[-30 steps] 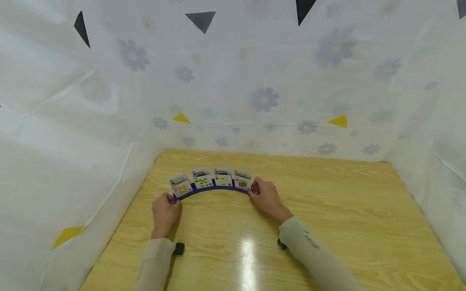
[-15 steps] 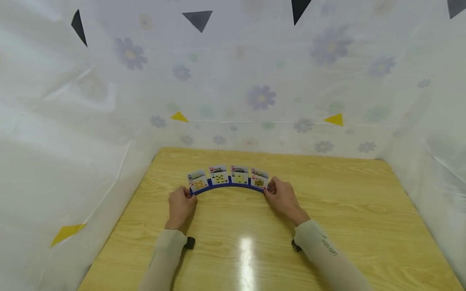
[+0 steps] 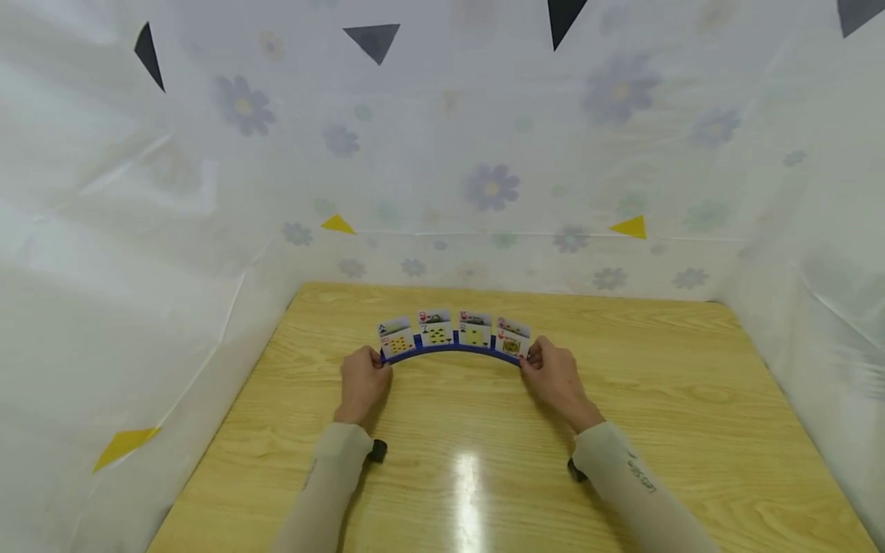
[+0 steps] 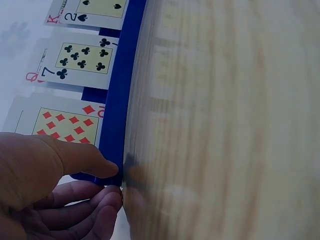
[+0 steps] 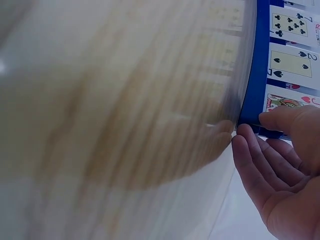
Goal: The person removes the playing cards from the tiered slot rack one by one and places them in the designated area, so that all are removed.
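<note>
A curved blue card holder [image 3: 442, 348] stands on the wooden table, with playing cards upright in two rows. Its front row shows a ten of diamonds [image 3: 397, 345], a seven of clubs [image 3: 437, 335], a two of spades [image 3: 475, 336] and a red jack [image 3: 512, 346]. Behind these, the tops of the back cards stick out. My left hand [image 3: 362, 382] pinches the holder's left end; in the left wrist view the thumb [image 4: 95, 162] lies on its front. At the right end my right hand [image 3: 556, 382] pinches the holder between thumb and fingers.
The glossy wooden table [image 3: 657, 415] spreads to both sides and in front of the holder. White flower-print sheeting [image 3: 429, 153] closes off the back and sides, with black and yellow triangles on it. Black wrist cameras [image 3: 376, 451] sit at both cuffs.
Both hands have moved the card holder to the right and slightly away across the table, keeping their grip on its ends. The cards have stayed in it.
</note>
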Demonstrator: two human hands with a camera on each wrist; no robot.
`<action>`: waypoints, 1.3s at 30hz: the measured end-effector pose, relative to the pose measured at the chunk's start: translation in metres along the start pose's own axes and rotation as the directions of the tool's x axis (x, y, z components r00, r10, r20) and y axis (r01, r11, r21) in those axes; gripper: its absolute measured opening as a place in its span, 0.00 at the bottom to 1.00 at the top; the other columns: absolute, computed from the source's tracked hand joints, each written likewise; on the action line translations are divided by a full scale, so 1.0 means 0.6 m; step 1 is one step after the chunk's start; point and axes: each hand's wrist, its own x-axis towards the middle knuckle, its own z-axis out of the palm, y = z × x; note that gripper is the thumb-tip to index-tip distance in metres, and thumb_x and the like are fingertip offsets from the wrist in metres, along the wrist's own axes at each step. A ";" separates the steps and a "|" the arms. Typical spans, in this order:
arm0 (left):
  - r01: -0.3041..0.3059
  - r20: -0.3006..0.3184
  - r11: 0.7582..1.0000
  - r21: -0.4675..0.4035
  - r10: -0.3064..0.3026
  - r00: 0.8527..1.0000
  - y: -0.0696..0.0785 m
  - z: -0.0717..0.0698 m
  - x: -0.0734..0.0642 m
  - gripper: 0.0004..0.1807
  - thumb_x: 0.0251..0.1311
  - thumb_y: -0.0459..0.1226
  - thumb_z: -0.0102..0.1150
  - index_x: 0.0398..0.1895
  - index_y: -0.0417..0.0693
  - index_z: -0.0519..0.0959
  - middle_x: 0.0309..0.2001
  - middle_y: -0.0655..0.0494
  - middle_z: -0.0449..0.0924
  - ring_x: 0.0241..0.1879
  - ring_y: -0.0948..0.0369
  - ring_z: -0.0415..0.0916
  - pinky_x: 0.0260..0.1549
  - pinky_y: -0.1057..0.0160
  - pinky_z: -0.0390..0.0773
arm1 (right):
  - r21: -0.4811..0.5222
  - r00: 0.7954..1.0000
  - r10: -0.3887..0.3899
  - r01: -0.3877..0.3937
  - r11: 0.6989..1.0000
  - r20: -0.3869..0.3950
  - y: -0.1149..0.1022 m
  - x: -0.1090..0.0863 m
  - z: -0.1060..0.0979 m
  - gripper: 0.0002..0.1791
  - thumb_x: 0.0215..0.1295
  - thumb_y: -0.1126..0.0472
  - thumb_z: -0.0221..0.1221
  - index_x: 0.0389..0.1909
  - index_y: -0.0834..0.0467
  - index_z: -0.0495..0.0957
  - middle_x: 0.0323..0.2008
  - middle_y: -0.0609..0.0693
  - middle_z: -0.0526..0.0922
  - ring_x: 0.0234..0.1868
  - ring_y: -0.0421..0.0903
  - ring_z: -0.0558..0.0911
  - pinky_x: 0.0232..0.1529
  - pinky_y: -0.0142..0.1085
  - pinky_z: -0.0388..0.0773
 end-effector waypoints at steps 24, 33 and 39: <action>0.028 0.071 1.000 -0.014 -0.027 0.997 0.031 0.042 -0.007 0.06 0.64 0.29 0.71 0.35 0.36 0.82 0.35 0.44 0.87 0.34 0.56 0.81 0.31 0.63 0.79 | 0.002 0.998 0.063 -0.062 0.998 -0.017 0.048 -0.014 -0.025 0.09 0.74 0.63 0.68 0.46 0.65 0.81 0.42 0.62 0.91 0.41 0.54 0.91 0.44 0.48 0.90; -0.061 0.084 0.998 -0.008 0.062 0.995 0.044 0.053 -0.011 0.05 0.64 0.30 0.71 0.34 0.38 0.82 0.33 0.47 0.85 0.32 0.58 0.79 0.31 0.62 0.80 | 0.016 0.993 0.110 -0.110 0.994 -0.037 0.060 -0.041 -0.042 0.09 0.75 0.64 0.67 0.47 0.66 0.81 0.44 0.64 0.91 0.44 0.57 0.92 0.46 0.49 0.91; -0.082 0.096 0.996 -0.024 0.084 0.992 0.052 0.057 -0.014 0.07 0.63 0.29 0.72 0.31 0.40 0.81 0.31 0.48 0.84 0.31 0.58 0.79 0.30 0.62 0.79 | 0.010 0.990 0.137 -0.136 0.991 -0.039 0.065 -0.055 -0.053 0.09 0.74 0.64 0.67 0.47 0.66 0.81 0.44 0.63 0.91 0.44 0.56 0.92 0.46 0.49 0.91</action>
